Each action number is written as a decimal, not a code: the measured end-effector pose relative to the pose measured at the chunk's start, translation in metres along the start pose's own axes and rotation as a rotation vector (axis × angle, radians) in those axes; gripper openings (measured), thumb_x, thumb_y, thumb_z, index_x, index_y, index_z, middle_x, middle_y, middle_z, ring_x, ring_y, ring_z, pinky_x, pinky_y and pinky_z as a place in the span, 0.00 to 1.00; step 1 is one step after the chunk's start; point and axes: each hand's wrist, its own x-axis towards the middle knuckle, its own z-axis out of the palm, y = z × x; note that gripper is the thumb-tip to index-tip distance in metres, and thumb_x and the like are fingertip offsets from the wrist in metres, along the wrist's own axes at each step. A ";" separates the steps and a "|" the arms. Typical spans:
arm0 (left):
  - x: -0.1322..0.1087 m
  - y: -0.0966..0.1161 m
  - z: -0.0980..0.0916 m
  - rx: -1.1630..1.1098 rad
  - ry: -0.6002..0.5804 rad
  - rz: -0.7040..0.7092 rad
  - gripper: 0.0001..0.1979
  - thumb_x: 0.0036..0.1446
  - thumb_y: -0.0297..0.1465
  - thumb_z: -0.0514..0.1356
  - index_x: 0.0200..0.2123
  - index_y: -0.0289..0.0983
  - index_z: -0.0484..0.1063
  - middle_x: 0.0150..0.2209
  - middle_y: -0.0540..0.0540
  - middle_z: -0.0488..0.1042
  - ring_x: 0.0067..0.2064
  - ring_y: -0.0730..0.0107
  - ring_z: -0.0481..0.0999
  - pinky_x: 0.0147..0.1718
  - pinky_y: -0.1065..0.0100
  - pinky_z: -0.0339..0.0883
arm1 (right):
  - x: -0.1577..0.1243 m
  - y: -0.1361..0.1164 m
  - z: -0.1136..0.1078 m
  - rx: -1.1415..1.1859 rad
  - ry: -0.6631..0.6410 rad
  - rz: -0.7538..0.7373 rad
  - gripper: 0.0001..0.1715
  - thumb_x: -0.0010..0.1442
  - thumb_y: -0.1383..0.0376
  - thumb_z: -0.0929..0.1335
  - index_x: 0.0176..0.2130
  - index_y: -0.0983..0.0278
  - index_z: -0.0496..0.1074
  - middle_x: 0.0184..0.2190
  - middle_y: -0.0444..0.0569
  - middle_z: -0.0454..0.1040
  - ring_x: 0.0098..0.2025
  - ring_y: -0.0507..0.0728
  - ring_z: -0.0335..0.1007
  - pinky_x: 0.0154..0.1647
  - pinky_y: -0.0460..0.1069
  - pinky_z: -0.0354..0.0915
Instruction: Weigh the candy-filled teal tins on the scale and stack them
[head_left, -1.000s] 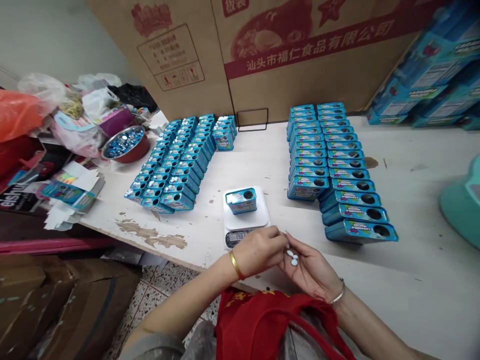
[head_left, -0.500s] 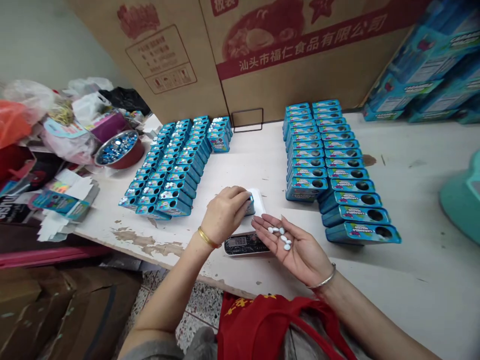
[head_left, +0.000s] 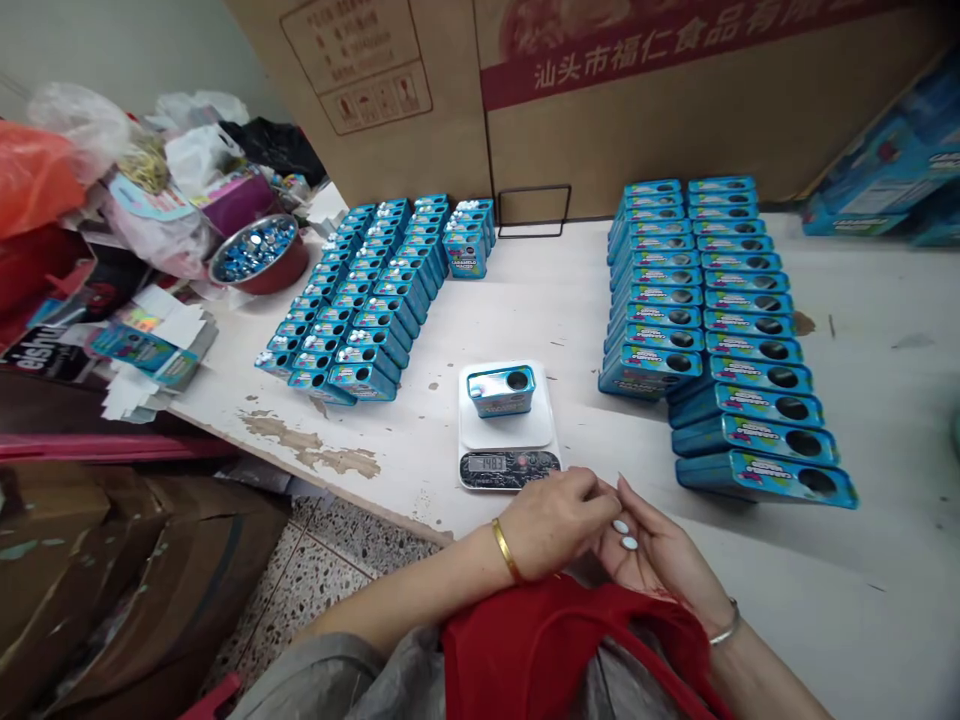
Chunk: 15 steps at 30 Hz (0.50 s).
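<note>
White oval mints [head_left: 625, 534] lie in our open right hand [head_left: 660, 565], our left hand [head_left: 555, 522] pressed together alongside, both just below the digital scale [head_left: 510, 469].

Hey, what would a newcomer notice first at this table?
Two large blocks of blue tins stand in rows on the table, left and right of a digital kitchen scale. A single blue tin sits on that scale. Just in front, the right hand cups white oval candies beside the left hand.
</note>
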 end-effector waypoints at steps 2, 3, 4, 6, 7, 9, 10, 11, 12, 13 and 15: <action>0.000 0.000 -0.001 0.011 0.003 -0.011 0.08 0.62 0.32 0.50 0.40 0.38 0.67 0.36 0.47 0.67 0.34 0.71 0.68 0.27 0.72 0.61 | 0.000 0.003 -0.001 0.010 0.037 -0.015 0.09 0.60 0.66 0.65 0.39 0.64 0.74 0.38 0.49 0.78 0.42 0.56 0.75 0.43 0.51 0.73; 0.000 0.000 -0.001 0.015 0.002 -0.022 0.08 0.62 0.31 0.49 0.39 0.38 0.67 0.35 0.47 0.67 0.33 0.71 0.68 0.26 0.72 0.61 | 0.000 0.004 -0.001 0.020 0.067 -0.020 0.08 0.59 0.67 0.65 0.38 0.64 0.74 0.36 0.48 0.79 0.40 0.55 0.76 0.42 0.51 0.73; -0.001 0.000 -0.002 0.011 0.000 -0.039 0.08 0.62 0.32 0.49 0.38 0.38 0.67 0.34 0.47 0.66 0.32 0.72 0.67 0.26 0.72 0.60 | 0.000 0.004 -0.001 0.033 0.095 -0.024 0.08 0.59 0.68 0.65 0.37 0.64 0.74 0.35 0.47 0.79 0.39 0.54 0.76 0.42 0.50 0.74; -0.003 -0.001 -0.004 -0.029 0.000 -0.074 0.08 0.62 0.32 0.49 0.37 0.37 0.67 0.33 0.47 0.66 0.32 0.72 0.67 0.27 0.73 0.62 | 0.002 0.005 0.001 0.049 0.126 -0.024 0.08 0.59 0.70 0.64 0.37 0.64 0.74 0.34 0.47 0.79 0.38 0.53 0.76 0.42 0.49 0.74; -0.004 -0.002 -0.005 -0.060 0.003 -0.083 0.08 0.62 0.32 0.49 0.37 0.37 0.66 0.34 0.47 0.66 0.33 0.73 0.68 0.29 0.73 0.63 | 0.003 0.005 0.002 0.049 0.127 -0.024 0.09 0.59 0.71 0.64 0.37 0.64 0.74 0.35 0.47 0.79 0.38 0.53 0.76 0.42 0.49 0.74; -0.004 -0.004 -0.008 -0.104 0.015 -0.095 0.08 0.63 0.32 0.49 0.37 0.36 0.66 0.36 0.46 0.66 0.35 0.73 0.69 0.32 0.73 0.65 | 0.004 0.004 0.007 0.036 0.115 -0.036 0.09 0.59 0.71 0.64 0.37 0.65 0.74 0.37 0.48 0.79 0.40 0.54 0.76 0.43 0.49 0.73; -0.004 -0.006 -0.011 -0.106 0.022 -0.104 0.09 0.63 0.32 0.49 0.38 0.36 0.66 0.37 0.46 0.67 0.36 0.72 0.69 0.32 0.73 0.65 | 0.005 0.003 0.010 0.025 0.110 -0.046 0.09 0.59 0.71 0.64 0.37 0.65 0.74 0.37 0.48 0.79 0.41 0.54 0.75 0.44 0.50 0.73; -0.003 -0.007 -0.014 -0.095 0.027 -0.117 0.09 0.63 0.32 0.48 0.39 0.37 0.66 0.37 0.46 0.67 0.36 0.72 0.69 0.32 0.72 0.66 | 0.006 0.002 0.014 0.016 0.108 -0.060 0.09 0.59 0.71 0.64 0.38 0.65 0.74 0.38 0.48 0.79 0.42 0.54 0.75 0.44 0.50 0.73; -0.002 -0.008 -0.018 -0.079 0.029 -0.132 0.09 0.63 0.31 0.48 0.39 0.37 0.66 0.38 0.45 0.67 0.36 0.72 0.70 0.32 0.72 0.66 | 0.006 0.000 0.018 0.006 0.109 -0.075 0.10 0.58 0.71 0.65 0.39 0.64 0.74 0.38 0.48 0.79 0.42 0.55 0.75 0.45 0.50 0.73; 0.000 -0.009 -0.022 -0.063 0.029 -0.147 0.08 0.63 0.31 0.48 0.40 0.36 0.66 0.38 0.45 0.67 0.37 0.71 0.70 0.33 0.71 0.67 | 0.007 -0.001 0.022 -0.003 0.110 -0.088 0.10 0.58 0.71 0.65 0.39 0.64 0.74 0.39 0.48 0.79 0.42 0.55 0.75 0.45 0.50 0.72; 0.004 -0.011 -0.030 -0.048 0.025 -0.161 0.08 0.61 0.30 0.50 0.40 0.35 0.66 0.38 0.45 0.68 0.38 0.70 0.70 0.35 0.71 0.68 | 0.008 -0.003 0.030 -0.016 0.106 -0.104 0.10 0.58 0.70 0.66 0.40 0.64 0.74 0.40 0.48 0.78 0.42 0.54 0.75 0.46 0.50 0.72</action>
